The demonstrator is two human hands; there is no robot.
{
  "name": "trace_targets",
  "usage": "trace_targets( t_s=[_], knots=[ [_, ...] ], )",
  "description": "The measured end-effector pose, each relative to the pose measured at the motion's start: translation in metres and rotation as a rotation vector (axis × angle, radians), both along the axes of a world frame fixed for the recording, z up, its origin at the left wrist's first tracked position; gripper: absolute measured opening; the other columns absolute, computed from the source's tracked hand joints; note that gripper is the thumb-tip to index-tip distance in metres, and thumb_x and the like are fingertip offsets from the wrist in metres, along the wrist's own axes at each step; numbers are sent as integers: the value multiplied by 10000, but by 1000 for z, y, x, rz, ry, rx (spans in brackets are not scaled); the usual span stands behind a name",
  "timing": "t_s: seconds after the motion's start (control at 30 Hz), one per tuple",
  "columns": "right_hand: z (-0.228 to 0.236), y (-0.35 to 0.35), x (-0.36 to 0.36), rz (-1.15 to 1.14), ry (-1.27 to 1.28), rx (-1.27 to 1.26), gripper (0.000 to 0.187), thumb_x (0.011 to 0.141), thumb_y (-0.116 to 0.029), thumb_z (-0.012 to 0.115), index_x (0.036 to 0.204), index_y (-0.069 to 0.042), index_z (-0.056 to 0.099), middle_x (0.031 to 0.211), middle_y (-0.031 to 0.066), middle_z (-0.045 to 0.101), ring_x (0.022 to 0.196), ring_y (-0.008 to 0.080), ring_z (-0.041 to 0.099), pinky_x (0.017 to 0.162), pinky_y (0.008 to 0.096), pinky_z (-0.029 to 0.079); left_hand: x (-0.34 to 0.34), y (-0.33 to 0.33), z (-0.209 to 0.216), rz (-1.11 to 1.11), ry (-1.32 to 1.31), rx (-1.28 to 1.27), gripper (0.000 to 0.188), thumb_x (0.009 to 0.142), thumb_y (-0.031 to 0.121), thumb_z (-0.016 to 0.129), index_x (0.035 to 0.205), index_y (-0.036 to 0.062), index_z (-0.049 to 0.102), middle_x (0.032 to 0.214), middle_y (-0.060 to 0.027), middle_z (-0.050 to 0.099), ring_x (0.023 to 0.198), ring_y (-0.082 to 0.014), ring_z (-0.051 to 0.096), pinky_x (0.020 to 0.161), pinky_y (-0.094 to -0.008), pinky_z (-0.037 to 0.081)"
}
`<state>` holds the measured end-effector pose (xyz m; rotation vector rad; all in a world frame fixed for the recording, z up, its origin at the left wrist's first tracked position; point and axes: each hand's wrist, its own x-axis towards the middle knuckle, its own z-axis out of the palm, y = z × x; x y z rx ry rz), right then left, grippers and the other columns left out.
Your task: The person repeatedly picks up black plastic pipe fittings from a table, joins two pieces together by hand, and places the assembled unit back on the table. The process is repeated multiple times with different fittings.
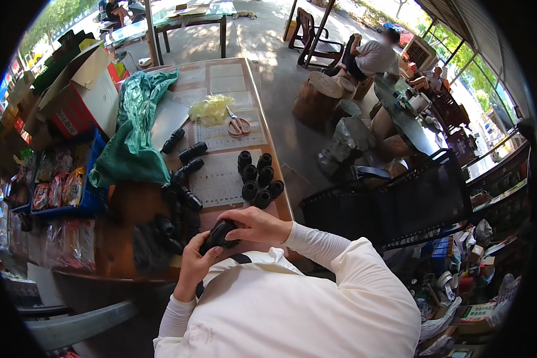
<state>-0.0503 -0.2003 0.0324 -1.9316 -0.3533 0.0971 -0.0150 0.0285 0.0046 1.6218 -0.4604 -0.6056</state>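
Note:
Close to my body at the table's near edge, a black plastic pipe fitting (217, 235) is held between both hands. My left hand (195, 262) wraps its lower left side, with the thumb along it. My right hand (255, 225) grips it from the upper right, fingers curled over the top. Just beyond, several matching black fittings (262, 176) stand upright in a tight cluster. More black fittings (187, 170) lie loose and heaped to the left, some beside a dark plastic bag (151, 249). The ends of the held piece are partly hidden by my fingers.
Orange-handled scissors (238, 125) and crumpled yellowish plastic (210, 110) lie farther back on the table (261, 113). A green sack (138, 128), a blue crate (83, 206) of packets and a cardboard box (86, 95) crowd the left. A black chair (394, 206) stands right; a person (376, 56) sits beyond.

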Motion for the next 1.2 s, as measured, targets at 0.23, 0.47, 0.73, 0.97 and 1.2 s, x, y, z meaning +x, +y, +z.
trace_targets(
  t_s=[0.23,0.47,0.73,0.97,1.2],
  knots=[
    [16,-14,5,148,86,-172,491,830,-223,716,1259,-69,535,876,137,670,723,270,650,671,355,498,4,6,-17,-117,252,-110,403,844,167,723,1164,-49,607,934,-13,630,827,-71,543,738,-220,454],
    [26,-16,11,176,144,-317,429,859,-255,685,1230,-103,533,848,115,660,700,255,637,672,359,492,2,-1,-14,-73,-100,-48,374,864,163,702,1157,-49,606,946,-14,637,834,-78,552,748,-221,453],
    [-10,-9,6,21,36,-18,365,889,-375,646,1059,-53,634,735,82,671,645,250,647,622,359,502,-2,0,5,-12,285,-121,331,839,61,680,1144,-50,615,943,-46,656,790,-85,585,716,-229,484],
    [-2,-12,1,17,279,-22,330,917,-287,641,1116,-24,644,767,71,651,664,121,602,616,277,492,6,-4,-15,-56,-345,51,394,828,124,714,1169,-38,604,984,-71,645,900,-114,586,777,-253,485],
    [18,-4,22,187,126,-146,497,853,-165,719,1296,-96,504,965,61,634,766,100,567,685,260,489,30,8,-20,-262,177,-112,310,919,169,641,1169,-11,605,1015,-16,617,922,-82,547,815,-249,464]
  ],
)
